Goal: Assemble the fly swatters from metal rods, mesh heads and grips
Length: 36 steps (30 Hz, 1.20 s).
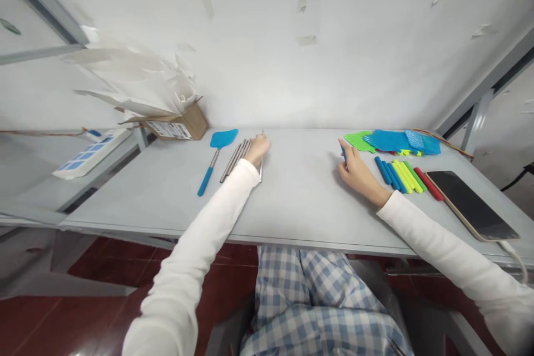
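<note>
Blue plastic, a short stick [343, 151], sits pinched between the thumb and fingers of the right hand [359, 171], which is nearly closed and raised just off the table [300, 192]. Beside that hand lies a row of coloured sticks [400, 176] in blue, yellow, green and red, and beyond them a heap of green and blue plastic mesh pieces [390, 141]. A dark tablet [471, 204] lies further right.

Across the table, the left hand [257, 150] curls over a set of metal rods [234, 161]; whether it grips them cannot be told. A narrow metal strip [261, 168] shows just past the hand. Near the rods lies a blue-handled spatula [219, 147]. Behind it, at the table's far edge, a cardboard box [177, 125] holds crumpled white paper [137, 83].
</note>
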{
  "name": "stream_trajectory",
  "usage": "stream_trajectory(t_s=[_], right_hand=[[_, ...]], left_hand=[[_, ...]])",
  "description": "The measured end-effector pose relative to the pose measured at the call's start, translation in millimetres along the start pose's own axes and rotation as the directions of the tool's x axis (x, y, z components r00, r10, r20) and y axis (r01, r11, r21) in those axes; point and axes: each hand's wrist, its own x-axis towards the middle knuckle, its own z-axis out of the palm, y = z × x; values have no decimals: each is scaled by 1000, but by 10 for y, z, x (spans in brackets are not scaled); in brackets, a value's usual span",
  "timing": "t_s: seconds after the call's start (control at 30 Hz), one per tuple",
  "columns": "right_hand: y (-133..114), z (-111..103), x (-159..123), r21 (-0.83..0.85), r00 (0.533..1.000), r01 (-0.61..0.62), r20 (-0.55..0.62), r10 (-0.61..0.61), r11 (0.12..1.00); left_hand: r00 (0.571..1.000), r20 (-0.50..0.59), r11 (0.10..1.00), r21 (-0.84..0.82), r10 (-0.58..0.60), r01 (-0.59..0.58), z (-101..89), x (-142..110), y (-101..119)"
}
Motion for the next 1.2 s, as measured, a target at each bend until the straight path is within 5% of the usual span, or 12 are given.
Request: stream_trajectory(t_s=[0.1,0.27,0.33,0.67,0.9,1.2], right_hand=[[95,-58,16,-93,993,-102,-60,97,990],[234,-157,27,-220,991,-127,8,132,967],[253,-180,31,-267,988,-133,34,147,954],[276,-207,-10,-565,977,-188,-20,214,804],[349,-266,16,-540,970,-228,-54,237,810],[395,-307,47,-542,957,-258,-29,289,800]], left_hand=[[970,-85,870,466,228,-164,234,-59,-195],[924,174,436,841,340,-320,278,-122,-435],[913,234,301,891,335,-339,222,-107,-468],[902,280,-76,960,328,-270,3,-179,-331],[932,292,-92,956,217,-278,-395,-160,-300],[887,419,6,904,197,-428,-717,-76,-243]])
